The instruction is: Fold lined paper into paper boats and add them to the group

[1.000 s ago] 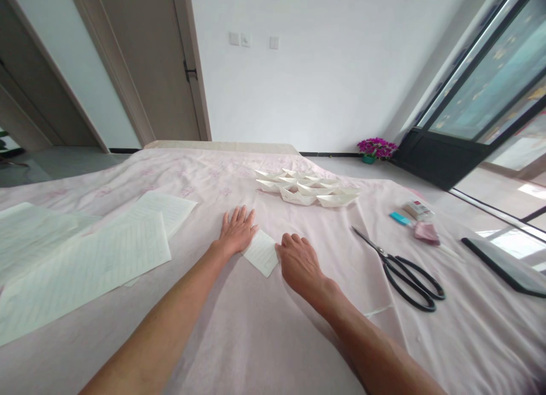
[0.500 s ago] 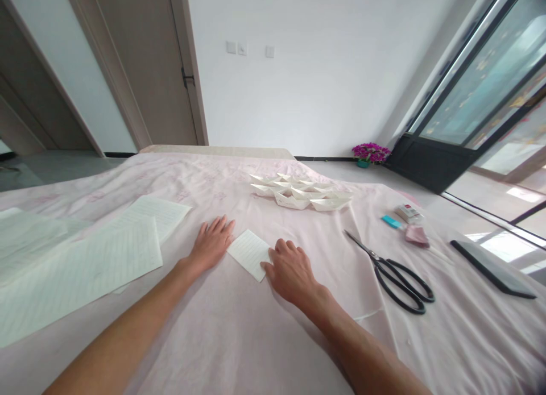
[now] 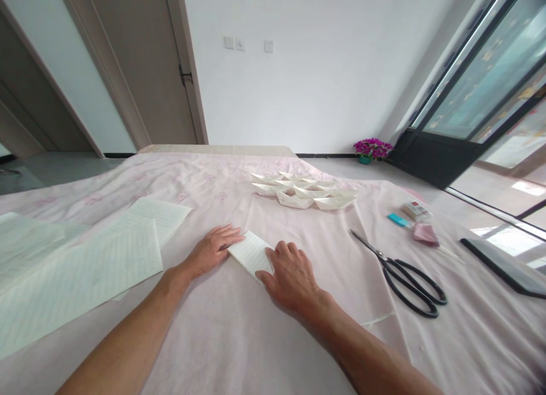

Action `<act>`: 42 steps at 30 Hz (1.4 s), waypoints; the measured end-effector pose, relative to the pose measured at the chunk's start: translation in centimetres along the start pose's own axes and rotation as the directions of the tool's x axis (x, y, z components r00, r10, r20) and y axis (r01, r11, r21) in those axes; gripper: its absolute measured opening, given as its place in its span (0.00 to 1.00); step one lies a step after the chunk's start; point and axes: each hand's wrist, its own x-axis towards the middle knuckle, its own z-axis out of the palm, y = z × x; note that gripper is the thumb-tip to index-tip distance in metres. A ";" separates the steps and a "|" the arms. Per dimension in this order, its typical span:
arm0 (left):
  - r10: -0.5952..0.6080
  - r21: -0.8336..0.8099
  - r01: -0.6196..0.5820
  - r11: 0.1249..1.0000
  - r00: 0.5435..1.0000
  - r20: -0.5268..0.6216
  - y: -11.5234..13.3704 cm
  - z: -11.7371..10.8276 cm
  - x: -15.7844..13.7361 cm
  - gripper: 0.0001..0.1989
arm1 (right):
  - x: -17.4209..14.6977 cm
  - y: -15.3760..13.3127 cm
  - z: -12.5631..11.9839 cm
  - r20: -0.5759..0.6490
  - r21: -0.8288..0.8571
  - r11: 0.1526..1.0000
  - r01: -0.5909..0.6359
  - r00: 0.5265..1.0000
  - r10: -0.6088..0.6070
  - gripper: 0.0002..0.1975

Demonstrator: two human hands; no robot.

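Note:
A small folded sheet of lined paper lies on the pink cloth in front of me, its corner toward me. My left hand is at its left corner, fingers stretched out together, the tips at the paper's upper left edge. My right hand covers the right side of the paper, with bent fingers on top and the thumb at the lower edge, closed on it. Beyond the hands, several folded paper boats stand grouped in rows.
Larger lined paper sheets overlap on the left. To the right lie black-handled scissors, a blue eraser-like block, a small box, a pink item and a dark-edged flat device. Pink cloth covers the surface.
My left hand has turned and moved right, its fingers now reaching the paper's left corner. My right hand stays on the paper. The view has shifted slightly left.

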 end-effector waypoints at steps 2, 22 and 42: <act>0.014 -0.042 -0.014 0.999 1.000 -0.018 0.0 0.1 0.0 0.19 | 0.0 0.2 0.2 -0.017 0.040 0.999 0.019 1.000 -0.018 0.19; -0.462 -0.187 0.422 0.887 0.806 -0.371 4.3 -0.6 0.0 0.20 | 0.2 -0.1 0.4 -0.203 0.186 0.866 0.464 0.881 -0.429 0.27; 0.247 0.375 -0.154 0.914 0.946 -0.212 3.1 -0.9 -2.2 0.12 | 2.0 0.9 3.8 -0.180 0.216 0.895 0.391 0.917 -0.357 0.14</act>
